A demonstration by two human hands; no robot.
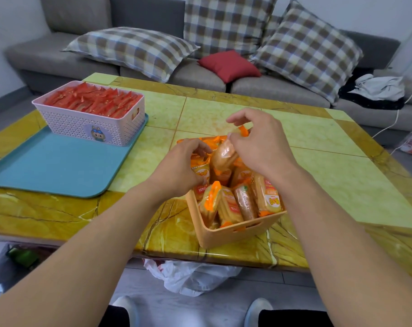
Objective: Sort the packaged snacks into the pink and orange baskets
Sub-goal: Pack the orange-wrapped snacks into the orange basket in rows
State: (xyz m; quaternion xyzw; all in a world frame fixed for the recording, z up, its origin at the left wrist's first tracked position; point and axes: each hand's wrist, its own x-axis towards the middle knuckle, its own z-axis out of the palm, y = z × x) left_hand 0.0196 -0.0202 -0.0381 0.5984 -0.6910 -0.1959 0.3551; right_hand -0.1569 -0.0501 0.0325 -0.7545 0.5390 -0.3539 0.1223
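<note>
Right hand [259, 142] pinches an orange snack pack [223, 159] by its top, probably to slot it upright into the packed orange basket [233, 234]. Left hand [183, 168] curls among the packs, likely making room. Pink basket [91, 123] sits full across the worktop [318, 166].

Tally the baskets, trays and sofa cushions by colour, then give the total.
Pink basket: 1
Orange basket: 1
Blue tray: 1
Plaid cushions: 3
Red cushion: 1
Total: 7
</note>
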